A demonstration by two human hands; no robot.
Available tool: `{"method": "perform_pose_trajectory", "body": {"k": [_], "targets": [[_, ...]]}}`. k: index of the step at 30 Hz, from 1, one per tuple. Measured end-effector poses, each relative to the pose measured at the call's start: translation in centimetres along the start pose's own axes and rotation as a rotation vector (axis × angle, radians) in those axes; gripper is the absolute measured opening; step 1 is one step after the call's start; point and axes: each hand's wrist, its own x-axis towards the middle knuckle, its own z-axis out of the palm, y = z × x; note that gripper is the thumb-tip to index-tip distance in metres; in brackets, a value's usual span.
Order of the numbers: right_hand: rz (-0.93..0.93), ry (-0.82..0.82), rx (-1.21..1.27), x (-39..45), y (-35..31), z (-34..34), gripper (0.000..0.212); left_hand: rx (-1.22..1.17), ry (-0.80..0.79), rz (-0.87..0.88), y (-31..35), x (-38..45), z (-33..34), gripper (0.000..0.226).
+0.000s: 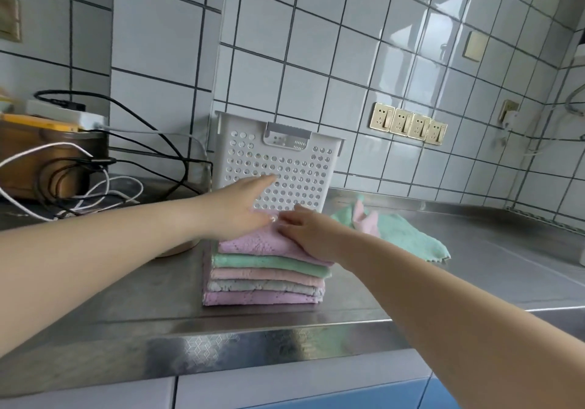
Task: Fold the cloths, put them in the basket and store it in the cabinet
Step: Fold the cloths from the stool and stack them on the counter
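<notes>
On the steel worktop [126,307], flat-fingered left hand [240,209] and right hand [304,234] press five folded cloths [266,277]; two unfolded cloths [399,231] and the empty-looking basket [278,168] remain.

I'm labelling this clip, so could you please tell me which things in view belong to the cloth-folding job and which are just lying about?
Job:
- stack of folded cloths
- unfolded green and pink cloths
- white basket
- left hand and right hand, both on the stack

Lying about:
- cables
- brown box
- wall sockets
</notes>
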Motion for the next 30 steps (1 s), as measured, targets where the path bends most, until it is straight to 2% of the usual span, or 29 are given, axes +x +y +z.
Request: {"method": "perform_pose_trajectory", "body": {"k": [3,8,11,14,18,20,24,30], "targets": [[0.003,-0.038,0.117,-0.1,0.6,1.5,0.046,-0.011,-0.164,-0.106,-1.6,-0.9,2.1,0.064],[0.084,0.034,0.286,0.2,1.6,2.4,0.054,-0.154,-0.084,-0.197,-2.5,-1.9,2.5,0.061],[0.1,0.255,0.521,-0.5,2.3,2.8,0.048,-0.025,0.003,-0.226,-2.0,-1.7,1.0,0.06],[0.102,0.43,0.645,-2.2,3.5,2.1,0.041,0.009,0.121,-0.141,0.4,-1.1,-0.6,0.045],[0.097,0.576,0.675,-6.1,6.5,0.4,0.019,-0.338,0.253,0.023,6.1,0.0,0.2,0.015],[0.119,0.62,0.676,-9.3,9.0,-0.5,0.017,-0.519,0.265,0.095,9.9,0.4,2.0,0.011],[0.263,0.708,0.681,-16.9,14.8,-1.0,0.027,-0.678,0.114,0.201,16.1,0.8,7.4,0.011],[0.617,0.882,0.653,-30.9,22.3,-0.4,0.026,-0.758,-0.225,0.25,23.1,-1.2,19.3,0.013]]}}
